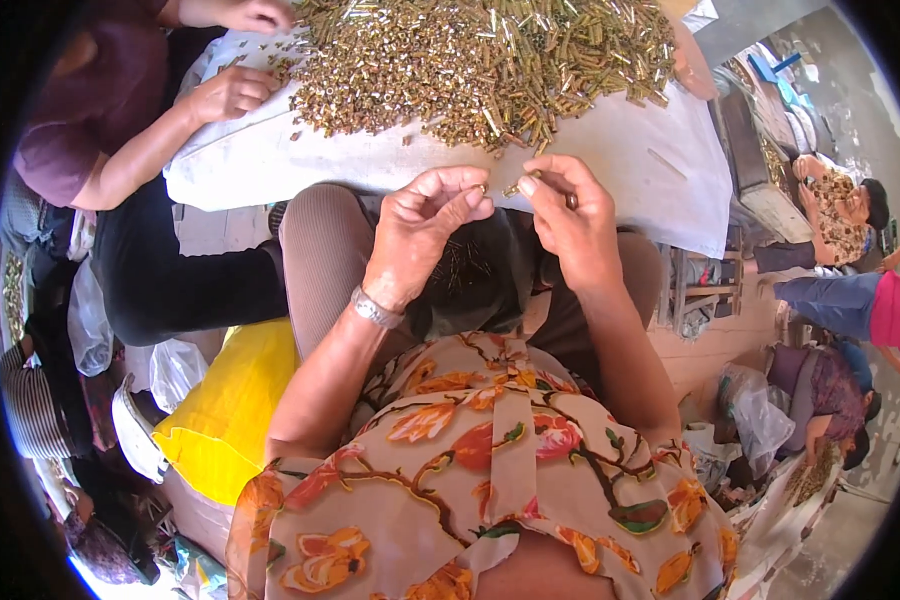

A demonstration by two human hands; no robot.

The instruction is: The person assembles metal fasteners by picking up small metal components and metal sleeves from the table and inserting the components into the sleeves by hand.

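My left hand [416, 225] pinches a small brass-coloured metal piece [483, 188] between thumb and fingertips; it looks like a nut. Opposite it, my right hand [582, 230] grips a slim bolt-like metal piece [512, 189], its tip pointing at the left hand's piece. The two pieces are close together but look apart. Another bit of metal [571, 201] shows against the right fingers. Both hands hover over my lap, just in front of the table's near edge. Beyond them lies a heap of short nut-like pieces [380, 85], running into longer bolt-like pieces [560, 75] on the right.
A white cloth [660, 165] covers the table. At the left, a co-worker's hand [232, 93] reaches to the heap's edge. Dark material [470, 285] with thin metal pieces lies between my knees. A yellow bag [230, 420] stands at my left; other people sit at the right.
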